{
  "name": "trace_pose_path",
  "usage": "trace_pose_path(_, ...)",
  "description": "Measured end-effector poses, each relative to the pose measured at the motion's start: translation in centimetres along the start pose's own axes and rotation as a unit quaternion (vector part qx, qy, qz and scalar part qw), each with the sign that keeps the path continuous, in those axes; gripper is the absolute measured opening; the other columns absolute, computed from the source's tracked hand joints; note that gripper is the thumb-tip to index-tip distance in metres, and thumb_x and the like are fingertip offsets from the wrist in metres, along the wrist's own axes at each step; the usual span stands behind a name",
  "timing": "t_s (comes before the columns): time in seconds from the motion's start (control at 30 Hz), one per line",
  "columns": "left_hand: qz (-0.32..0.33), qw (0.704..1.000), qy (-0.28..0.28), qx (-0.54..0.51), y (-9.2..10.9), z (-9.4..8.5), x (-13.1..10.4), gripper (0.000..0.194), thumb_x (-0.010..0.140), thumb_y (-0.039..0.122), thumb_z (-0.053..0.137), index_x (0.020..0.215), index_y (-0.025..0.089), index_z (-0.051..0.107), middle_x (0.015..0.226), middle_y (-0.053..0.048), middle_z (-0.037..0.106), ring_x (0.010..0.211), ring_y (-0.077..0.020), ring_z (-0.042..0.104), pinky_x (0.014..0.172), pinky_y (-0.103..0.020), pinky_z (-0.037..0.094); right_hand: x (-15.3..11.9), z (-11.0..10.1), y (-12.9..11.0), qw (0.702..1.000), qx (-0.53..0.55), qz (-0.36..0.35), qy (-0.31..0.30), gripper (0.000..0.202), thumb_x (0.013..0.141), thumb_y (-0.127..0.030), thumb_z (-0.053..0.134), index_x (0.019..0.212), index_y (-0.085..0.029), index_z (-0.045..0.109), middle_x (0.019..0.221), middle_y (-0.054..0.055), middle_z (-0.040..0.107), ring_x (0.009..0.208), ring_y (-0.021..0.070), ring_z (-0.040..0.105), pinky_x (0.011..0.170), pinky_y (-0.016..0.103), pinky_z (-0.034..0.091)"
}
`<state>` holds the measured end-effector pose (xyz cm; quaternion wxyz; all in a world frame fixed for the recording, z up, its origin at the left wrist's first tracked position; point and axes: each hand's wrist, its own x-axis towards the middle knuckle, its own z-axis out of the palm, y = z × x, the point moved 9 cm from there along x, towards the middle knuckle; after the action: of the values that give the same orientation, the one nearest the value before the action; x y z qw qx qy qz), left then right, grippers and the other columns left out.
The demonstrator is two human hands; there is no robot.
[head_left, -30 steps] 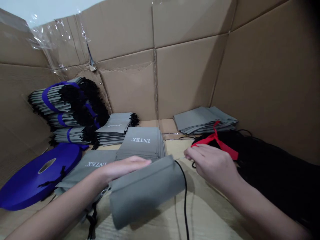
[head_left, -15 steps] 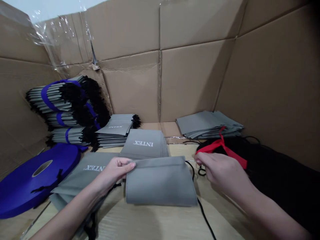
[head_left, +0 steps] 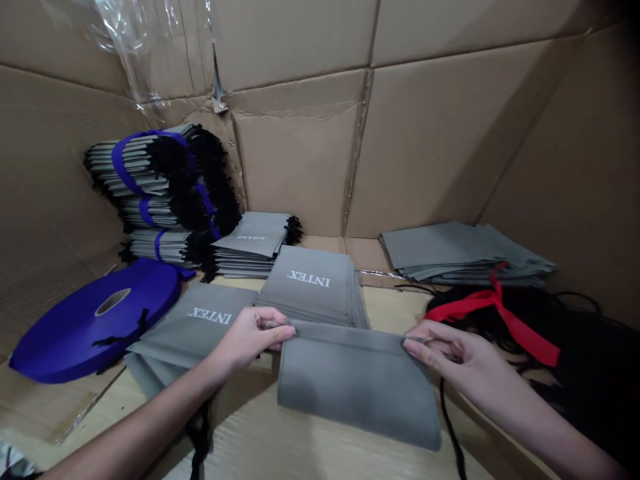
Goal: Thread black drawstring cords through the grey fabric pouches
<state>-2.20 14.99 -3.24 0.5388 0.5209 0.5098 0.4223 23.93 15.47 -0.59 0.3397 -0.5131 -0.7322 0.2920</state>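
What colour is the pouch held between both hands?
Plain grey on the visible side; the pouch shows best in the head view.

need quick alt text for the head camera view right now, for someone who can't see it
A left hand and right hand pinch the upper corners of a gray fabric piece above a pale tabletop. Behind lies a gray stack printed INTEX; at left, a blue roll and strapped bundles; at right, black cords and red ribbon.
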Motion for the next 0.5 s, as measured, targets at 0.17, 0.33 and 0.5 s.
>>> trace_pose_path(0.17, 0.079, 0.991, 0.055, 0.090, 1.2, -1.0, -0.5, 0.029, 0.069, 0.040, 0.067, 0.061, 0.015, 0.057, 0.054, 0.002, 0.055, 0.053, -0.0104, 0.050, 0.055, -0.022, 0.042, 0.2, 1.3, 1.1, 0.985, 0.150, 0.077, -0.037, 0.047, 0.070, -0.061, 0.060, 0.056, -0.019, 0.045, 0.053, -0.006, 0.036, 0.047, 0.0081, 0.030, 0.043, 0.022, 0.021)
trace_pose_path(0.33, 0.256, 0.907, 0.112, 0.314, 4.5, -1.2, -2.6, 0.026, 0.084, 0.033, 0.053, 0.069, 0.016, 0.065, 0.061, -0.001, 0.063, 0.057, -0.0127, 0.055, 0.056, -0.021, 0.040, -0.1, 1.7, 1.7, 0.972, 0.186, 0.126, -0.063, 0.050, 0.067, -0.063, 0.061, 0.055, -0.021, 0.037, 0.046, -0.010, 0.020, 0.043, 0.0058, 0.011, 0.044, 0.024, 0.005)
trace_pose_path(0.5, 0.288, 0.882, 0.044, 0.370, 4.5, -0.7, -2.5, 0.018, 0.086, 0.031, 0.052, 0.083, 0.019, 0.064, 0.076, -0.002, 0.069, 0.067, -0.0132, 0.060, 0.064, -0.020, 0.043, 0.0, 1.4, 1.2, 0.973, 0.182, 0.125, -0.068, 0.051, 0.064, -0.065, 0.062, 0.056, -0.021, 0.038, 0.046, -0.010, 0.020, 0.043, 0.0058, 0.010, 0.044, 0.024, 0.005)
